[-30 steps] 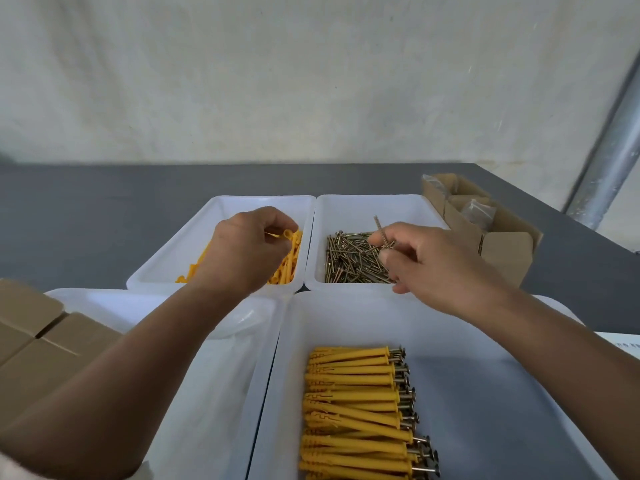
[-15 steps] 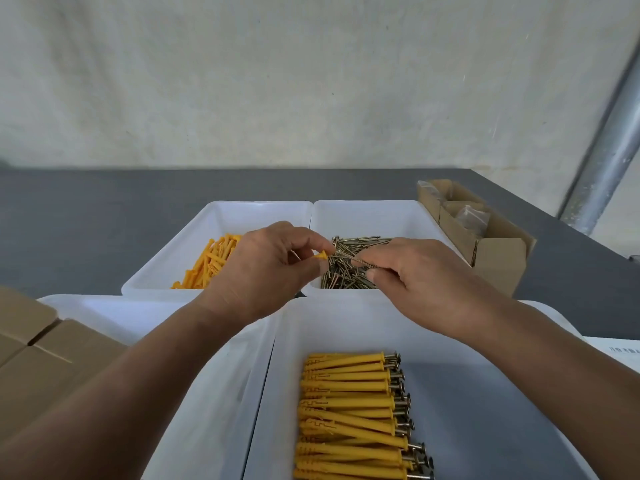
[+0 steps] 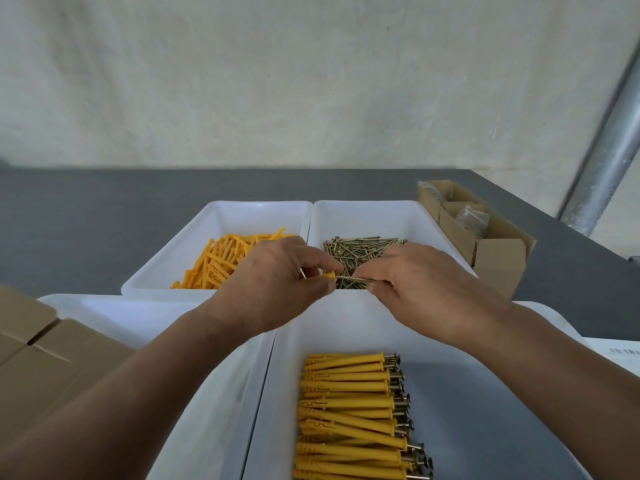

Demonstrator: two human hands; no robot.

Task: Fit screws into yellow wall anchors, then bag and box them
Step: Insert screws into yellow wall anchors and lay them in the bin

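Observation:
My left hand (image 3: 273, 285) pinches a yellow wall anchor (image 3: 328, 276), only its collar end showing past the fingers. My right hand (image 3: 422, 289) pinches a screw (image 3: 353, 279) whose tip sits in the anchor's open end. Both hands meet above the seam between the back bins. The back left white bin (image 3: 166, 271) holds loose yellow anchors (image 3: 221, 261). The back right white bin (image 3: 426, 220) holds loose screws (image 3: 360, 249). In the near right white bin (image 3: 287, 358) lie several fitted anchors (image 3: 349, 410) in a row, screw heads pointing right.
An open cardboard box (image 3: 498, 258) with clear plastic bags stands at the right on the dark grey table (image 3: 86, 216). Closed cardboard boxes (image 3: 41, 362) lie in the near left white bin (image 3: 131, 313). A metal post (image 3: 602, 150) rises at far right.
My left hand brought an anchor out of the back left bin, my right hand lifted a screw from the back right bin. They met in the middle, and the screw now enters the anchor.

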